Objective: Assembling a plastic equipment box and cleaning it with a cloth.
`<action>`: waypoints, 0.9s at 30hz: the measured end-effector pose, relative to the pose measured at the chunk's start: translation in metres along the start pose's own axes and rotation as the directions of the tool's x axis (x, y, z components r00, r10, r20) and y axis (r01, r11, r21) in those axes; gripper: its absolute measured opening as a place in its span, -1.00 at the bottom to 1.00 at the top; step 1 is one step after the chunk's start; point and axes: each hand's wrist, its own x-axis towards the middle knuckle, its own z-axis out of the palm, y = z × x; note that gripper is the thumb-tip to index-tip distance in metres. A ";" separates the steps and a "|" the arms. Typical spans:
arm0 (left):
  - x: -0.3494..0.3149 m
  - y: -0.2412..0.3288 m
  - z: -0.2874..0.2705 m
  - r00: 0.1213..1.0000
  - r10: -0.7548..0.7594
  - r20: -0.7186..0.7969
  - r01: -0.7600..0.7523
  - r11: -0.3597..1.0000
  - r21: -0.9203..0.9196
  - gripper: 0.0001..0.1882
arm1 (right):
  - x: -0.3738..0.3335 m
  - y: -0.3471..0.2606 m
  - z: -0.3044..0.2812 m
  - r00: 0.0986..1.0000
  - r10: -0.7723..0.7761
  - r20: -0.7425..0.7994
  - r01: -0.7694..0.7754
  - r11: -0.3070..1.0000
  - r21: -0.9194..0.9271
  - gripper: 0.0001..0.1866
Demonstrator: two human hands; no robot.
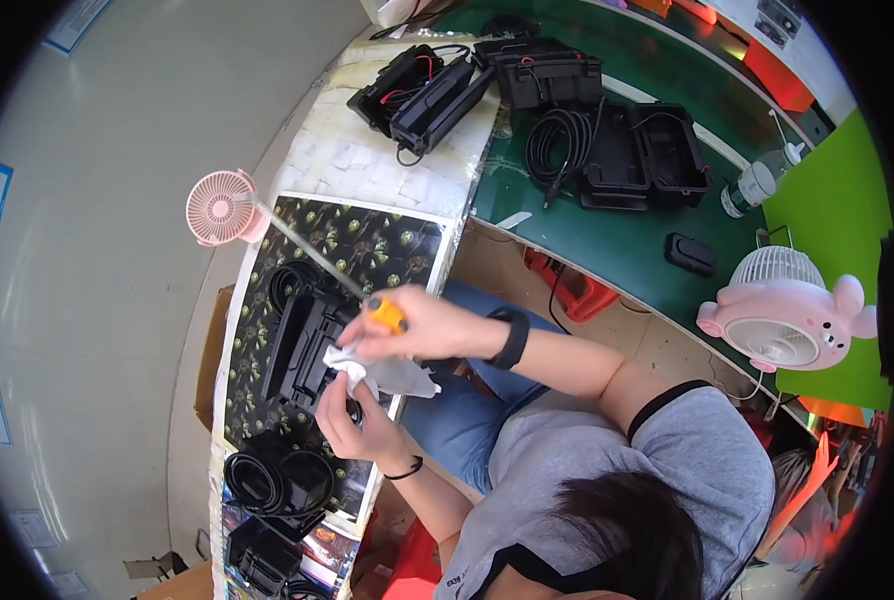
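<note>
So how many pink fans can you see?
2. A small round one is at the picture's left; a bigger one with animal ears stands on the green table at the right. More could be hidden.

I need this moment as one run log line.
left hand: pinching crumpled white sheet | right hand: gripping yellow-handled tool | nearby: black rectangular plastic case

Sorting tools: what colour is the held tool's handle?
The handle is mostly yellow; the head view shows it.
</note>
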 end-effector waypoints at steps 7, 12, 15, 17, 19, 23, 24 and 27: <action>-0.016 -0.027 -0.016 0.967 -0.228 -0.114 0.229 0.973 -0.012 -0.77 | -0.042 0.016 -0.083 0.868 0.201 -0.455 -0.125 0.973 0.193 -0.52; -0.025 -0.040 -0.017 0.938 -0.344 -0.050 0.337 0.936 -0.103 -0.76 | -0.056 0.057 -0.141 0.691 0.328 -0.644 -0.222 0.944 0.244 -0.13; -0.024 -0.040 -0.013 0.929 -0.369 0.017 0.358 0.889 -0.286 -0.75 | -0.030 0.078 -0.183 0.651 -0.110 -0.751 -0.346 0.837 -0.424 -0.17; -0.021 -0.043 -0.012 0.935 -0.354 0.018 0.319 0.817 -0.480 -0.75 | -0.036 0.074 -0.200 0.745 -0.157 -0.649 -0.438 0.618 -0.653 -0.26; -0.019 -0.046 -0.014 0.900 -0.436 -0.001 0.370 0.764 -0.529 -0.77 | -0.045 0.054 -0.213 0.819 -0.389 -0.421 -0.261 0.402 -0.878 -0.37; -0.005 -0.053 -0.014 0.845 -0.514 0.147 0.329 0.282 -0.901 -0.71 | -0.068 -0.008 -0.258 0.513 -0.767 -0.386 -0.207 0.326 -0.922 -0.55; -0.003 -0.051 -0.016 0.833 -0.520 0.192 0.329 0.186 -0.926 -0.70 | -0.076 -0.021 -0.275 0.294 -0.870 -0.395 -0.152 0.366 -0.918 -0.57; 0.000 -0.045 -0.016 0.779 -0.557 0.288 0.267 -0.122 -0.956 -0.73 | -0.114 -0.049 -0.327 -0.189 -0.981 -0.052 -0.516 0.145 -0.844 -0.63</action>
